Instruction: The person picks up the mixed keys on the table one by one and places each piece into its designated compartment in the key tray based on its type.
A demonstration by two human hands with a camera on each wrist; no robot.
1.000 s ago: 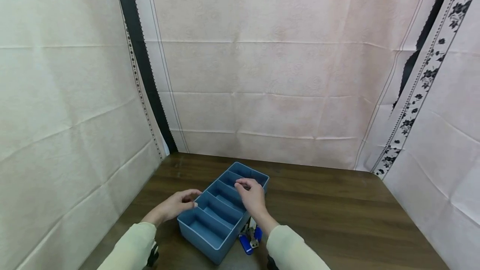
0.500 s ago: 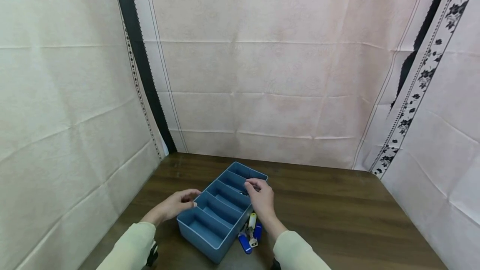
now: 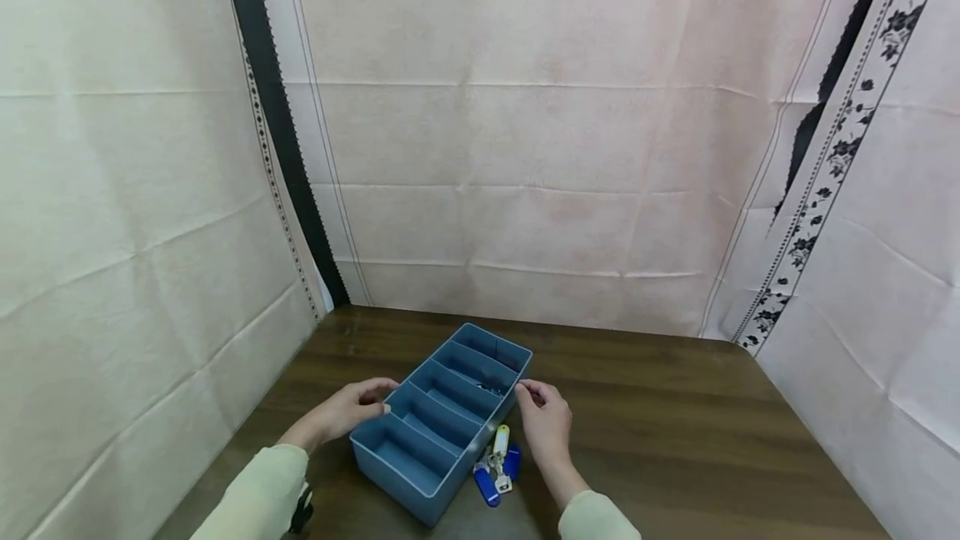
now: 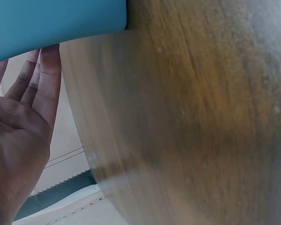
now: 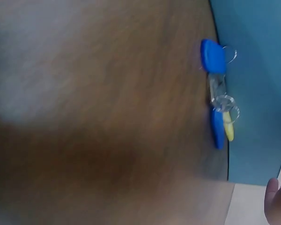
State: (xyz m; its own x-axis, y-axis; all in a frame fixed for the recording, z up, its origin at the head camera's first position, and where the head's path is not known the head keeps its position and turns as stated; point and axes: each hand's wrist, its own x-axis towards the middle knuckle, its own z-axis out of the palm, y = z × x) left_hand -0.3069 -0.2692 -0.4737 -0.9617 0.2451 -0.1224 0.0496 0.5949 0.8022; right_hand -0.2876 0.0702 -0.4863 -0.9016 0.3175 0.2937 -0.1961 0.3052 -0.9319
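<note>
A blue organizer box [image 3: 405, 480] with several compartments in a row lies slantwise on the table. My left hand [image 3: 348, 413] touches its left side; in the left wrist view, that hand's fingers reach straight to the box wall. Small dark, shiny things [image 3: 491, 388] lie in a compartment toward the far end, too small to identify. My right hand [image 3: 546, 427] is at the box's right rim, its fingers loosely bent and nothing visible in them. Keys [image 3: 503, 483] with two blue tags [image 3: 486, 486] and a yellow tag [image 3: 502, 440] lie against the box's right side.
The brown wooden table [image 3: 660, 432] reaches right and behind the box. Pale cloth [image 3: 495, 148] hangs behind it and on both sides, with a dark strip [image 3: 281, 123] at the left corner.
My right hand has moved right and nearer, from over a far compartment to outside the rim. The small things in that compartment now show. My left hand stays at the box.
</note>
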